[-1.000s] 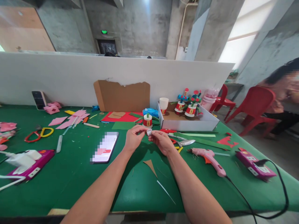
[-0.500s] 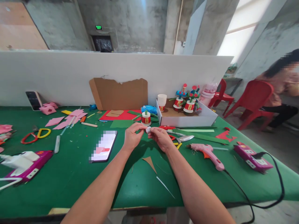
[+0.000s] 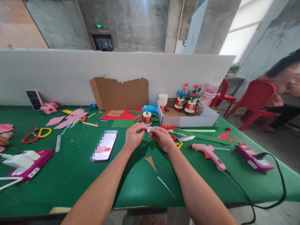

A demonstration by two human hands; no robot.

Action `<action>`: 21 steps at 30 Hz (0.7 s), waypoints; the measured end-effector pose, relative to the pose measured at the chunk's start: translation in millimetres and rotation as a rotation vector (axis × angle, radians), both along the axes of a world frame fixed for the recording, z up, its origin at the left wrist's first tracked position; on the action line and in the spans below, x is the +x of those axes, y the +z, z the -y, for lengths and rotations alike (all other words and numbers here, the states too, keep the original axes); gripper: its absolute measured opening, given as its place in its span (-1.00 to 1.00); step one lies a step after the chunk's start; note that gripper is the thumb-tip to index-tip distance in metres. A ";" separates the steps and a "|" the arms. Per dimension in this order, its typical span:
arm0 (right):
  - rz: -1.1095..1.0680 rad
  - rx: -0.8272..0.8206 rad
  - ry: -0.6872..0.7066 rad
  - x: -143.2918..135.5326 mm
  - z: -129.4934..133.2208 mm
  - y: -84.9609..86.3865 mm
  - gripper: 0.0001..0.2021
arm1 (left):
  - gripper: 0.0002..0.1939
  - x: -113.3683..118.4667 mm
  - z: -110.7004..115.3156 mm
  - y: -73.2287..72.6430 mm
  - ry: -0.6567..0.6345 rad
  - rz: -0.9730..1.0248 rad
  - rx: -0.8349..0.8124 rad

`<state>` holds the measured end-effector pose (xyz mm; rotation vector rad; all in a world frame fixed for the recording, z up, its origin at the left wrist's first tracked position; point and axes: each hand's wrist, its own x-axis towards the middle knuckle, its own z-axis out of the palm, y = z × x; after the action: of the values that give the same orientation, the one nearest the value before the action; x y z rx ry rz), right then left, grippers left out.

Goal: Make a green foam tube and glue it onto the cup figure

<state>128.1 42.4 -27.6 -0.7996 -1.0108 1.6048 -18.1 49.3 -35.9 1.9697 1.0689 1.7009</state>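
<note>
Between the fingertips of both hands is a small whitish piece [image 3: 149,130], too small to make out fully. My left hand [image 3: 134,136] pinches its left side. My right hand [image 3: 161,137] closes on its right side. Just beyond the hands stands a red and white paper cup figure [image 3: 147,118] with striped green arms. On the green table [image 3: 140,190] below the hands lie a brown paper scrap [image 3: 150,163] and a thin white strip [image 3: 166,187]. Scissors [image 3: 186,138] rest right of my right hand.
A phone [image 3: 106,146] lies left. At the right are a pink glue gun [image 3: 208,153] with its cord and a purple power strip [image 3: 253,158]. A white box [image 3: 187,122] holds cup figures. A person's hand [image 3: 4,140] shows at the far left.
The small piece has tilted slightly between my fingers. At the far left, the other person's hand has come further into view.
</note>
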 end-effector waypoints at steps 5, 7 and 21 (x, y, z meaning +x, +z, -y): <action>-0.005 0.001 -0.004 -0.8 1.3 1.4 -0.83 | -0.81 -0.3 -0.8 -0.9 0.010 -0.035 0.061; -0.004 -0.006 -0.016 -0.9 1.0 1.3 -0.85 | -0.81 -0.5 -0.6 -0.8 0.007 -0.047 0.074; 0.014 -0.028 -0.080 -1.5 3.5 5.0 -0.86 | -0.79 0.2 2.7 0.3 -0.057 -0.132 0.183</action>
<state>126.7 38.9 -22.5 -0.8611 -0.9564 1.5502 -17.9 46.6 -35.5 2.2305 0.9174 1.7131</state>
